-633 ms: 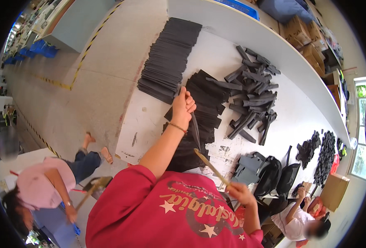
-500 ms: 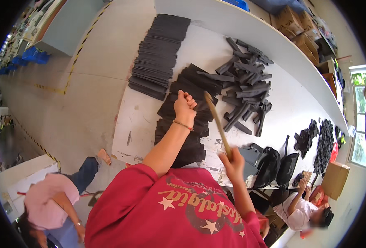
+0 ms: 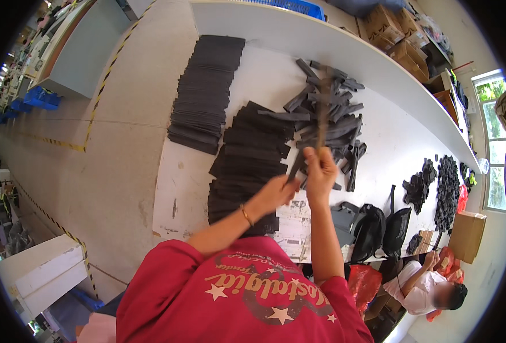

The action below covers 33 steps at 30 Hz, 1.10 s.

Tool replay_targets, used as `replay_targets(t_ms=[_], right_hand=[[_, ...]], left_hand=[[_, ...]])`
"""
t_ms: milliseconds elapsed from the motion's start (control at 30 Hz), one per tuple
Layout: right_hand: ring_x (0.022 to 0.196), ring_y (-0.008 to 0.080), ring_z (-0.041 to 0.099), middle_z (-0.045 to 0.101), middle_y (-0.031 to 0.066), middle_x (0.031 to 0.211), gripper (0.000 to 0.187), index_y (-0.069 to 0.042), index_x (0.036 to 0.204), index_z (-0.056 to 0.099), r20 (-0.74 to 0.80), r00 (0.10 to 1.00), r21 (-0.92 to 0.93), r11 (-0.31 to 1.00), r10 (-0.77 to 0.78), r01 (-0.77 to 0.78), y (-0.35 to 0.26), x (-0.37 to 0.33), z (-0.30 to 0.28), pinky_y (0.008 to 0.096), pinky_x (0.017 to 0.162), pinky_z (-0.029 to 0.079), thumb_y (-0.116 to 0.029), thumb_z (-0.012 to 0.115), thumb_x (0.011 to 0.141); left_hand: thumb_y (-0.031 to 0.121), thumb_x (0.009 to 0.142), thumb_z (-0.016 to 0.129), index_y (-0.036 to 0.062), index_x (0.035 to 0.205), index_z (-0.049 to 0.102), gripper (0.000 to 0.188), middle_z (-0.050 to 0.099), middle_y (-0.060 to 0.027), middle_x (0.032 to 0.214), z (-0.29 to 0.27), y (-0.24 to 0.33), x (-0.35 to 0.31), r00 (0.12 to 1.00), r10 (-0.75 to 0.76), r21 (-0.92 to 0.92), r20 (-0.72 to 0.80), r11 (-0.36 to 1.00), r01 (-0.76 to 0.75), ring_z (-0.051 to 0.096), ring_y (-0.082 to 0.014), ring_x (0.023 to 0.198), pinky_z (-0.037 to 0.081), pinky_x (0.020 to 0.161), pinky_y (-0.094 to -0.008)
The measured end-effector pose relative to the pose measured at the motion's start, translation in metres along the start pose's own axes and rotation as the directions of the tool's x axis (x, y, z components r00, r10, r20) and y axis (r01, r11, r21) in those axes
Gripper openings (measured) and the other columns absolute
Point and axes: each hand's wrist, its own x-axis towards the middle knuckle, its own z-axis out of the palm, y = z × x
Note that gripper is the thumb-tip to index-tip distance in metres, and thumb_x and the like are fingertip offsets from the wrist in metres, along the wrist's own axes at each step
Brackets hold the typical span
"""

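My right hand [image 3: 320,174] is closed round a light wooden stick [image 3: 324,117], which points away from me and is blurred by motion. Just left of it and a little nearer, my left hand [image 3: 274,194] grips the lower end of a narrow black fabric strip [image 3: 297,166]. The strip's upper end reaches close to the right hand; whether they touch is unclear. Under and beyond the left hand lies a row of overlapping flat black fabric pieces [image 3: 247,154]. A loose heap of rolled black tubes [image 3: 336,106] lies beyond the right hand.
A neat stack of black strips [image 3: 204,86] lies at the white table's far left. A low grey-white board [image 3: 378,68] edges the far side. Black bags [image 3: 370,228] and small black piles [image 3: 447,188] are on the right, near a seated co-worker [image 3: 421,286] and a cardboard box [image 3: 466,243].
My left hand has moved right and nearer, and a black strip now shows in it. My right hand has moved farther away, swinging the stick from a leftward slant to nearly straight ahead.
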Motion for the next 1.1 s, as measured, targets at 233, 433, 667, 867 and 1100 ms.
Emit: replay_targets(t_ms=[233,433,667,867,1100], right_hand=[[0.049,0.0003,0.031,0.039,-0.0098,0.058,0.024,-0.009,0.072,0.054,0.178,0.962,0.140,0.962,0.208,-0.234,-0.038,0.039,-0.029,0.0212,0.043,0.023,-0.021,0.064,0.090],[0.067,0.0051,0.036,0.044,-0.0050,0.070,0.019,0.000,0.078,0.054,0.344,0.915,0.035,0.971,0.210,-0.236,-0.028,-0.010,-0.004,0.0219,0.059,0.032,-0.013,0.063,0.090],[0.065,0.0044,0.037,0.043,-0.0057,0.070,0.016,-0.001,0.082,0.057,0.323,0.903,0.099,0.939,0.282,-0.328,-0.015,-0.024,0.000,0.0206,0.058,0.031,-0.014,0.061,0.091],[0.066,0.0041,0.042,0.049,-0.0048,0.066,0.018,0.000,0.085,0.063,0.006,0.972,-0.132,0.964,0.236,-0.233,0.003,-0.003,0.000,0.0214,0.057,0.035,-0.017,0.060,0.091],[0.051,0.0070,0.042,0.052,-0.0003,0.062,0.029,0.001,0.093,0.059,-0.281,0.959,-0.185,0.979,0.033,-0.088,-0.006,0.144,-0.060,0.0241,0.047,0.033,-0.026,0.051,0.097]], left_hand=[[0.027,0.099,0.043,0.0039,0.085,0.052,0.029,0.054,-0.0026,0.072,-0.011,-0.007,-0.024,0.893,0.304,0.026,-0.333,0.949,-0.314,0.053,-0.0106,0.074,0.043,0.070,-0.0239],[0.020,0.094,0.057,0.0053,0.100,0.058,0.016,0.060,0.0030,0.081,-0.022,0.072,0.024,0.909,0.373,-0.131,-0.187,0.908,-0.399,0.056,-0.0045,0.073,0.045,0.069,-0.0219],[0.029,0.098,0.049,0.0076,0.089,0.059,0.026,0.061,-0.0020,0.082,-0.016,0.045,0.043,0.926,-0.093,-0.743,-0.367,0.627,-0.232,0.058,-0.0142,0.073,0.048,0.074,-0.0312],[0.021,0.096,0.053,0.0045,0.104,0.054,0.019,0.050,0.0022,0.064,0.009,0.011,0.005,0.993,0.026,-0.134,-0.118,0.990,-0.042,0.046,-0.0042,0.050,0.036,0.045,-0.0186],[0.021,0.097,0.049,0.0052,0.093,0.062,0.020,0.047,0.0028,0.057,-0.021,-0.012,0.015,0.978,0.143,0.283,-0.152,0.954,-0.096,0.044,-0.0031,0.048,0.038,0.045,-0.0203]])
